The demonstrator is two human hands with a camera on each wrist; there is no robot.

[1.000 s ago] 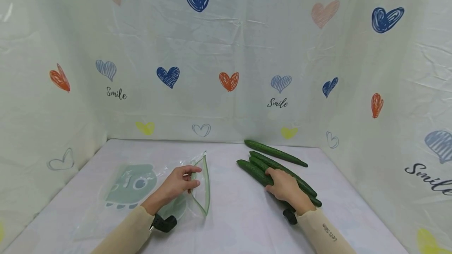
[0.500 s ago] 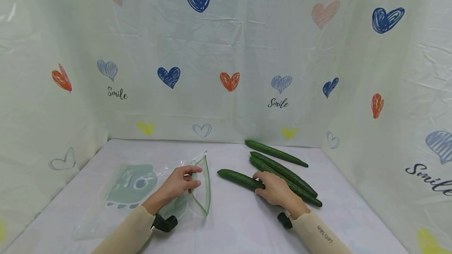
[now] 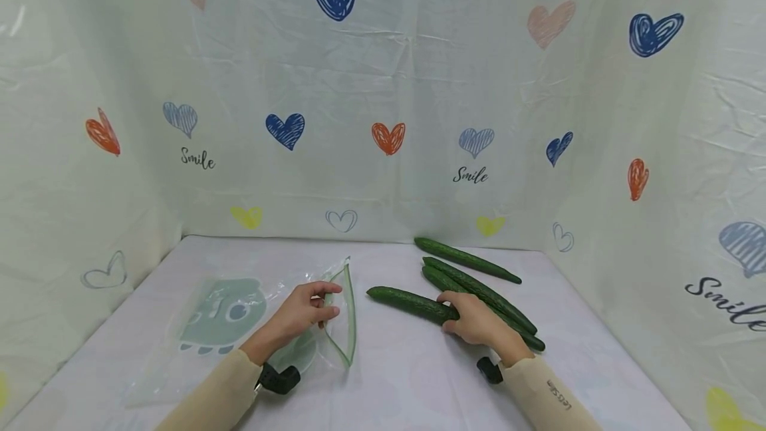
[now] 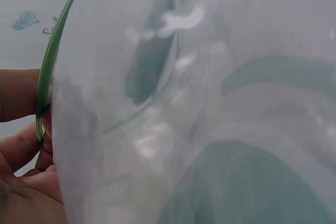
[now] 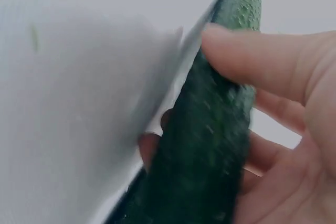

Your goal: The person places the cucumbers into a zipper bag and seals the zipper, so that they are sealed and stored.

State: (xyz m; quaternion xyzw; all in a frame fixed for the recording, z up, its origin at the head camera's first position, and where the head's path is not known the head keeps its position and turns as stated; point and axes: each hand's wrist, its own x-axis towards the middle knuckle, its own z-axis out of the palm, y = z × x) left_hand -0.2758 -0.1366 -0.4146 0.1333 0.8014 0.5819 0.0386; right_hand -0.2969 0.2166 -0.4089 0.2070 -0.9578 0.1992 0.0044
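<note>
My left hand (image 3: 304, 310) pinches the green-edged mouth of a clear zip bag (image 3: 351, 314), which lies on the table with its opening held apart toward the right. A pale green cartoon print shows on the bag, and its film (image 4: 247, 187) fills most of the left wrist view. Right of the opening, my right hand (image 3: 477, 320) grips a dark green cucumber (image 3: 403, 300) near its right part. Its free end points left at the bag's mouth. In the right wrist view, thumb and fingers wrap around the bumpy cucumber (image 5: 199, 145) from opposite sides.
Behind the right hand, two more cucumbers (image 3: 493, 296) lie side by side on the white tabletop (image 3: 383, 378). Farther back, another cucumber (image 3: 467, 260) lies near the rear edge. A white curtain (image 3: 413, 72) with printed hearts closes off the back and both sides.
The front cucumber has moved left and nearer, away from the pair. Over the last half second my right hand has slid slightly right along it. My left hand and the bag have stayed put.
</note>
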